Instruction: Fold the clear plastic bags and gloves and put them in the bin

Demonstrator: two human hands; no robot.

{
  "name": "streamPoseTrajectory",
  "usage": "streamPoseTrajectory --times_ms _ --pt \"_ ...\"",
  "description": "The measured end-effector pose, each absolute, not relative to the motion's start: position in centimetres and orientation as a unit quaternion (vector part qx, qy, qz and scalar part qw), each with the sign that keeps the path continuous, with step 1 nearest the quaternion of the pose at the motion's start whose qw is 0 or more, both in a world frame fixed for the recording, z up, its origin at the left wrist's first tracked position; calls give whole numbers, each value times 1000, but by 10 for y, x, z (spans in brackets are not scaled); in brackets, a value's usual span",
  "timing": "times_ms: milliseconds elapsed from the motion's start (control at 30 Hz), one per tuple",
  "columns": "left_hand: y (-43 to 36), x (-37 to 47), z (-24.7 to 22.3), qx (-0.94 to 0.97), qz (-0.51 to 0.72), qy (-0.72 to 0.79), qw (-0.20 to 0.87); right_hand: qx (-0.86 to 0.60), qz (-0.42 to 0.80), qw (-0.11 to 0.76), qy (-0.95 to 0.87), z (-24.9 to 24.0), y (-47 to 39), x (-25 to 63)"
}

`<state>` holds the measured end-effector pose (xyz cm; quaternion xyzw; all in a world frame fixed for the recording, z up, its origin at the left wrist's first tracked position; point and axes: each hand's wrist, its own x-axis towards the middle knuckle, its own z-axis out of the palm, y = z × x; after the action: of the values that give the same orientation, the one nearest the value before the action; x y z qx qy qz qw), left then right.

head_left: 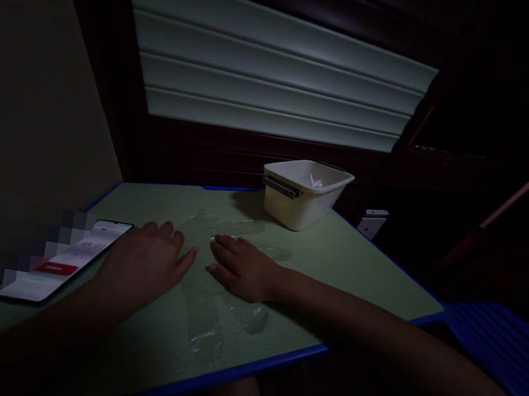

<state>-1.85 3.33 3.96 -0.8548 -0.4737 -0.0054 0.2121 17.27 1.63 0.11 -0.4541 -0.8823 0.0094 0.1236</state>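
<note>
My right hand [247,270] lies flat on the pale green tabletop [342,280], fingers stretched to the left and nothing seen in its grasp. Under and around it spread clear, glossy patches [205,319]; whether they are wet smears or a thin see-through film I cannot tell. To the left, my left hand [147,258] is held palm down over the table, its thumb apart from the fingers. It appears to hold nothing. Close beside that hand is a lit phone [65,267], partly blurred out, with a red block on its screen.
A cream plastic basket [296,206] with grey handles stands at the table's back, a small whitish item inside. Behind it is a slatted panel [273,79]. A wall [26,86] borders the left side. A blue slatted seat [501,349] is at right. The room is dim.
</note>
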Motion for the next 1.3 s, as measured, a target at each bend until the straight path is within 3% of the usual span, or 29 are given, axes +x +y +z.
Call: streamPoseTrajectory --times_ms 67,133,267,900,1133,1300 --pt "48 -20 30 -883 -62 -418 207 -452 8 119 -884 -3 18 173" --pt "66 -23 14 -910 -99 -388 109 -454 13 119 -883 -3 17 175" --pt "92 -32 -17 -915 -61 -395 53 -461 29 106 -880 -2 16 173" --pt "87 -31 -13 -897 -27 -441 15 -597 73 85 -794 -12 -29 296" --pt "87 -31 -15 -878 -30 -475 37 -599 40 173 -781 15 -8 251" --pt "87 -31 -14 -881 -23 -469 56 -498 37 165 -850 16 -1 179"
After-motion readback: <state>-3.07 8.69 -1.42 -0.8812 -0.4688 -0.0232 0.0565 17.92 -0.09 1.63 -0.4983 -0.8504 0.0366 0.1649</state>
